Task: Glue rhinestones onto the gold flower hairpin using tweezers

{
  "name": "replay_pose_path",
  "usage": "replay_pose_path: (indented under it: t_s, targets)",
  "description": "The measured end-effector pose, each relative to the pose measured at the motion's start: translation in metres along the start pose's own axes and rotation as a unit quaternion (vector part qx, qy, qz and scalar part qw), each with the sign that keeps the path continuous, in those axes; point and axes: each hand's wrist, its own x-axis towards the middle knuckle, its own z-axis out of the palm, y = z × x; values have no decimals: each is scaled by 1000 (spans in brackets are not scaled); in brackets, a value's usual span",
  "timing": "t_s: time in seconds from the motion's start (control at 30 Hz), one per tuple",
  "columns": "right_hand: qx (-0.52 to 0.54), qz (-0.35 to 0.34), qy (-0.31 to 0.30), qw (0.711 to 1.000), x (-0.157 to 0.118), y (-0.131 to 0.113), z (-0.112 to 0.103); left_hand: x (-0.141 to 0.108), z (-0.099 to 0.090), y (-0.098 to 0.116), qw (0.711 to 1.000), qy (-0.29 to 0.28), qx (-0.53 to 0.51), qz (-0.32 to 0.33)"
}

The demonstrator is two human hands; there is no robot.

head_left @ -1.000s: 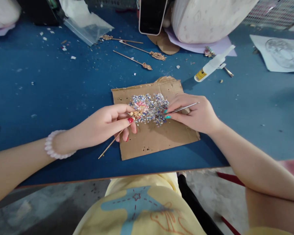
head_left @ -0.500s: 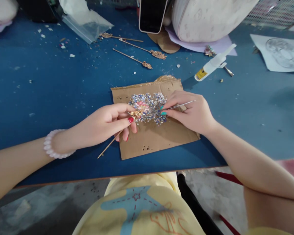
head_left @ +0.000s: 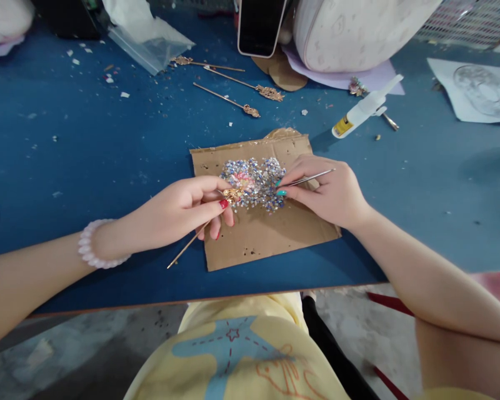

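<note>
My left hand (head_left: 187, 210) pinches a gold hairpin (head_left: 232, 194) near its ornate head, and the pin's thin stick slants down to the lower left. In my right hand (head_left: 325, 189) are thin metal tweezers (head_left: 312, 177), their tips low among the beads. Between my hands, small blue, silver and clear beads (head_left: 256, 191) lie in a spread pile, with a pink cluster (head_left: 242, 179) at its left part. Under them is a piece of brown cardboard (head_left: 250, 247) on the blue table. What the tweezer tips touch is too small to tell.
Several gold hairpins (head_left: 227, 99) lie behind the cardboard. A glue bottle (head_left: 356, 116) rests at the back right. Farther back are a plastic bag (head_left: 150, 47), a phone (head_left: 260, 28), a pale pouch (head_left: 354, 33) and a printed sheet (head_left: 479, 91).
</note>
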Motion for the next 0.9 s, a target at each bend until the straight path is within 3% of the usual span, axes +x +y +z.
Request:
replay_pose_path:
  t_s: [0.53, 0.9]
  targets:
    - [3, 7, -30, 1000, -1, -5, 2, -2, 0, -2, 1000, -1, 3, 0]
    - [-23, 28, 39, 999, 2, -5, 4, -1, 0, -2, 1000, -4, 2, -2]
